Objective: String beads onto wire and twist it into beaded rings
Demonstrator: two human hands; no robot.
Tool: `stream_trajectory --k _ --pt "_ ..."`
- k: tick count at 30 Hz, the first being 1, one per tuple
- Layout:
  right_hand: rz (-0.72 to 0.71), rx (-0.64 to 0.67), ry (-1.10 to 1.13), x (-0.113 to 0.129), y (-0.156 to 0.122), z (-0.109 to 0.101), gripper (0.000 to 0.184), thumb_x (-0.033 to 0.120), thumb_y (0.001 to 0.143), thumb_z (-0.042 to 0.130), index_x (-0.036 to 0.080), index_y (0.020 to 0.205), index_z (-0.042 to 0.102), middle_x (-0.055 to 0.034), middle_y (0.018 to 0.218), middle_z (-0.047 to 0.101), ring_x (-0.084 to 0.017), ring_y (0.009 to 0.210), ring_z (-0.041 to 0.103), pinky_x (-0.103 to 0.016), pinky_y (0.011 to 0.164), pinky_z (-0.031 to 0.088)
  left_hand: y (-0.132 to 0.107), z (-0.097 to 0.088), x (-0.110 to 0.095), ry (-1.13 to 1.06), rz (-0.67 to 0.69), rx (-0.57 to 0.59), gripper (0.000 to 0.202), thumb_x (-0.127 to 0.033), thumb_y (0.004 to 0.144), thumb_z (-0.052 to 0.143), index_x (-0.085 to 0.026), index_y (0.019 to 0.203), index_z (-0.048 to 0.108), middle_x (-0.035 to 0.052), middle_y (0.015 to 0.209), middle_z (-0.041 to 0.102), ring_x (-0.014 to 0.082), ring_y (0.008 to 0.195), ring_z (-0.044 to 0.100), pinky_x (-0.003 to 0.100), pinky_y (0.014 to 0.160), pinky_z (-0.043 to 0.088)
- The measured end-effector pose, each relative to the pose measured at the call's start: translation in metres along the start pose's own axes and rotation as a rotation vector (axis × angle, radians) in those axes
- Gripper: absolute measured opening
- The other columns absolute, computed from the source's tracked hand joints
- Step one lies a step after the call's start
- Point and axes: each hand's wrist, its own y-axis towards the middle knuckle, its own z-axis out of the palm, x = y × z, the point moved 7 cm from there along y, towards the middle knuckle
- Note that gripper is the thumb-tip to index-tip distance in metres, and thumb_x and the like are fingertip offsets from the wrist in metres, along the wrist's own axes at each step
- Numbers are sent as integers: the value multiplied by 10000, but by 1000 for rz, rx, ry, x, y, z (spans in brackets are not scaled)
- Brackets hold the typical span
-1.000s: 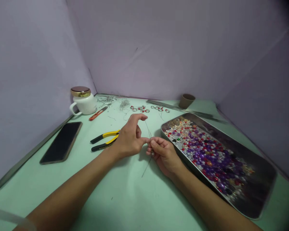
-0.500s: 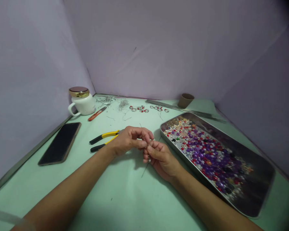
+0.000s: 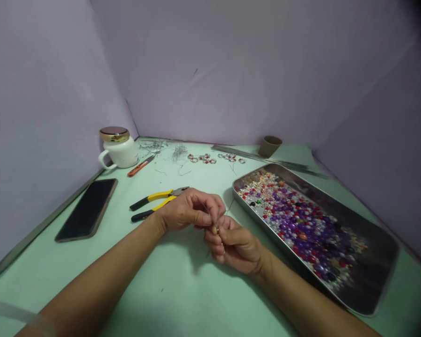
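Above the middle of the table, my two hands meet fingertip to fingertip. My left hand pinches a thin wire, most of which its fingers cover. Closed around a small string of gold-coloured beads on wire is my right hand; a thin wire end pokes out above it toward the tray. Exactly how the wire runs between the fingers is hidden. Just behind my left wrist lie pliers with yellow and black handles, partly covered by that hand.
To the right stands a metal tray of mixed beads. Farther back are red-and-clear beaded rings, long wires, a brown cup and wire scraps. At left are a phone, orange snips and a lidded white mug.
Both hands have shifted slightly down toward me, and the right fingers have curled more. More of the pliers' jaws shows behind my left hand.
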Motion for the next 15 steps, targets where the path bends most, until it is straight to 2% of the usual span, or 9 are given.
stream_trajectory --k 3,8,12,15 --pt "-3 30 54 -1 0 0 148 197 652 723 109 680 607 25 572 536 -48 466 503 -137 415 462 0 0 -5 50 15 -13 59 -140 621 667 -124 661 627 23 763 512 102 678 510 249 640 417" --pt "-6 34 105 -1 1 -3 152 167 654 721 111 730 602 20 585 553 -44 481 516 -122 429 457 0 -1 -6 98 19 -51 63 -146 639 643 -124 672 594 10 756 491 86 659 489 219 603 401" --pt "7 -28 147 0 0 -4 196 154 610 748 125 733 599 30 576 556 -35 471 504 -105 421 439 1 -1 -5 120 20 -86 83 -177 651 627 -128 676 566 8 749 473 85 648 475 215 581 389" --pt "-43 -124 80 4 1 -6 195 182 599 754 134 711 602 38 565 548 -34 460 490 -106 415 437 1 -3 -4 117 26 -128 95 -184 633 621 -123 663 554 12 737 473 84 617 458 208 518 352"
